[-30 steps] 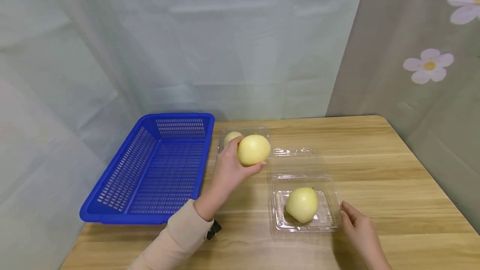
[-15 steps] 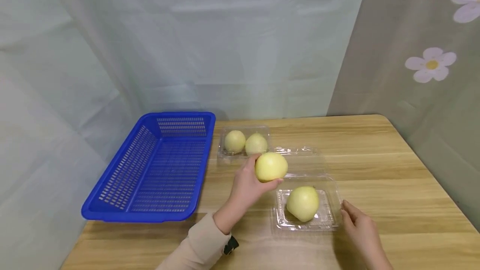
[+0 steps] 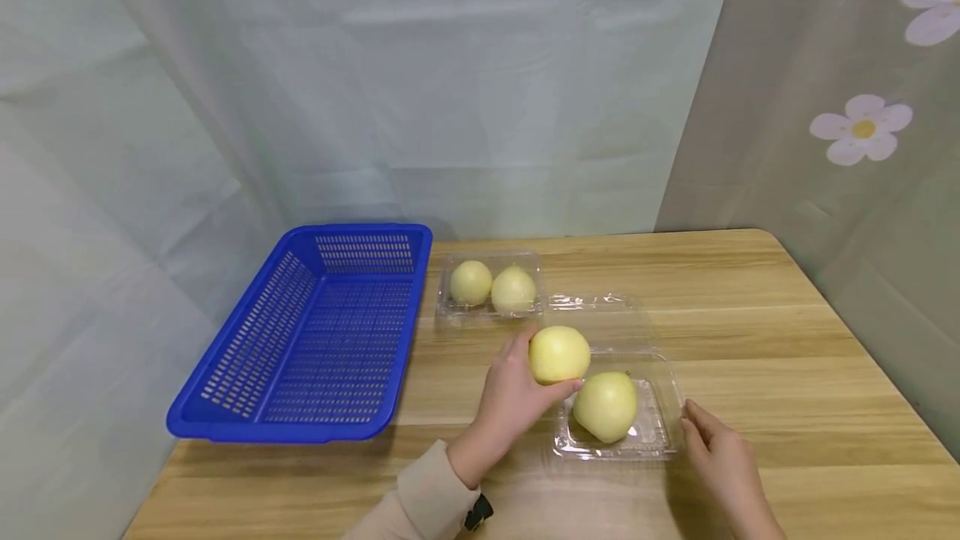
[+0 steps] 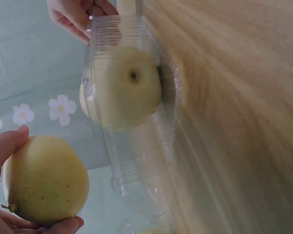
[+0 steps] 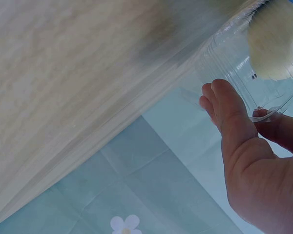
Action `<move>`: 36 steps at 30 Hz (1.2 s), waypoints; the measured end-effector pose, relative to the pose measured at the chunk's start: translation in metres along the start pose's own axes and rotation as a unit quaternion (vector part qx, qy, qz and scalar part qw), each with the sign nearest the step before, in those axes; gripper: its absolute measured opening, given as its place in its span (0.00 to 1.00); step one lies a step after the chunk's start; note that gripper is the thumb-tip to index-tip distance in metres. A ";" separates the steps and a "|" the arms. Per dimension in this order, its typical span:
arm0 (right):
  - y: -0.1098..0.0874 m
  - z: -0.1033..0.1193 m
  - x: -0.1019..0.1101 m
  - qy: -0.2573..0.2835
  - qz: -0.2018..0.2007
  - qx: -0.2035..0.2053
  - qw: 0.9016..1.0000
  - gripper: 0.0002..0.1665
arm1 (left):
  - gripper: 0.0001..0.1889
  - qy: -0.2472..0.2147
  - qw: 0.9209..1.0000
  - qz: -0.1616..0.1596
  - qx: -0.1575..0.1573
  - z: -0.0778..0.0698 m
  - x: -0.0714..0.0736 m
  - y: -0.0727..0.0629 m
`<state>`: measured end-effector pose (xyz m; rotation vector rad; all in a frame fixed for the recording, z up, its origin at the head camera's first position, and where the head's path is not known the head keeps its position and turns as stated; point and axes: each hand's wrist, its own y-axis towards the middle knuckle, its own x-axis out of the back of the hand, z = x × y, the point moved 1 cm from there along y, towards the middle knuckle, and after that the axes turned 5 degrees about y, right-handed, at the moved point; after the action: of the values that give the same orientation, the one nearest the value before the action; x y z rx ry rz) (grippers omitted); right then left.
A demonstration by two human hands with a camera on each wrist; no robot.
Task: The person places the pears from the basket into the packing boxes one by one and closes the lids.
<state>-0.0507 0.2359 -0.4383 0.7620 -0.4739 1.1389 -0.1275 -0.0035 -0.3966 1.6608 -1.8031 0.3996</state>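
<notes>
My left hand (image 3: 517,394) grips a pale yellow pear (image 3: 559,354), thumb and fingers round its sides. In the left wrist view this pear (image 4: 46,180) shows dark specks and a short stem, and hangs beside the clear plastic container. That container (image 3: 564,445) stands on the table with its lid (image 3: 600,323) laid open toward the back. A second pear (image 3: 606,407) sits inside it. At the container's right side, my right hand (image 3: 723,461) pinches the rim; in the right wrist view, the thumb and fingers (image 5: 229,105) meet at the plastic edge.
A blue plastic basket (image 3: 337,348) with slotted walls stands at the left. Behind my left hand is another clear container (image 3: 487,258) holding two pears (image 3: 470,283). The wooden table (image 3: 787,357) ends at a hanging curtain (image 3: 480,107) at the back.
My left hand has carried its pear right and toward me, from over the back container to the left edge of the front one. My right hand has stayed at the rim.
</notes>
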 end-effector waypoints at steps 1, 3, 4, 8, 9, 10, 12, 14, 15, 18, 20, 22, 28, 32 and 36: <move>0.000 0.000 0.000 0.001 0.003 0.000 1.000 0.18 | 0.46 0.002 1.000 0.001 0.003 0.000 -0.001 0.000; 0.000 -0.001 0.000 0.006 0.007 -0.001 1.000 0.18 | 0.46 0.004 1.000 0.004 0.006 0.000 -0.005 -0.002; 0.000 -0.001 0.000 0.008 0.008 -0.001 1.000 0.18 | 0.46 0.004 1.000 0.005 0.006 -0.001 -0.007 -0.002; 0.000 -0.002 0.000 0.007 0.002 0.005 1.000 0.18 | 0.46 0.011 1.000 0.006 -0.004 -0.002 -0.013 -0.004; 0.000 -0.002 0.000 0.006 0.001 0.006 1.000 0.18 | 0.46 0.014 1.000 0.006 -0.007 -0.002 -0.014 -0.005; 0.000 -0.002 -0.001 0.006 0.002 0.006 1.000 0.18 | 0.46 0.016 1.000 0.005 -0.009 -0.002 -0.016 -0.006; -0.001 -0.003 -0.001 0.005 0.000 0.004 1.000 0.18 | 0.46 0.023 1.000 0.004 -0.015 -0.003 -0.018 -0.007; -0.001 -0.003 -0.001 0.005 -0.002 0.003 1.000 0.18 | 0.45 0.031 0.999 0.002 -0.021 -0.004 -0.021 -0.008; -0.001 -0.002 0.000 0.004 -0.004 0.002 1.000 0.18 | 0.45 0.035 0.999 0.001 -0.023 -0.004 -0.022 -0.009; -0.001 -0.002 0.000 -0.003 -0.013 0.005 1.000 0.17 | 0.44 0.047 0.999 -0.005 -0.024 -0.005 -0.025 -0.010; -0.001 -0.002 0.000 -0.005 -0.017 0.008 1.000 0.17 | 0.44 0.057 0.998 -0.011 -0.024 -0.006 -0.027 -0.010; -0.001 -0.003 0.000 -0.007 -0.019 0.008 1.000 0.17 | 0.44 0.065 0.998 -0.016 -0.022 -0.006 -0.029 -0.010; -0.001 -0.002 0.000 0.002 -0.001 -0.009 1.000 0.18 | 0.45 0.101 0.994 -0.030 -0.020 -0.008 -0.033 -0.011; -0.002 0.000 0.000 0.007 0.005 -0.018 1.000 0.19 | 0.47 0.123 0.992 -0.036 -0.017 -0.010 -0.036 -0.011; -0.002 0.002 0.001 0.006 0.002 -0.019 1.000 0.19 | 0.48 0.137 0.990 -0.037 -0.017 -0.013 -0.037 -0.011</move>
<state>-0.0487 0.2349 -0.4370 0.7211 -0.4861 1.1342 -0.1136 0.0314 -0.4133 1.5605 -1.5334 0.5330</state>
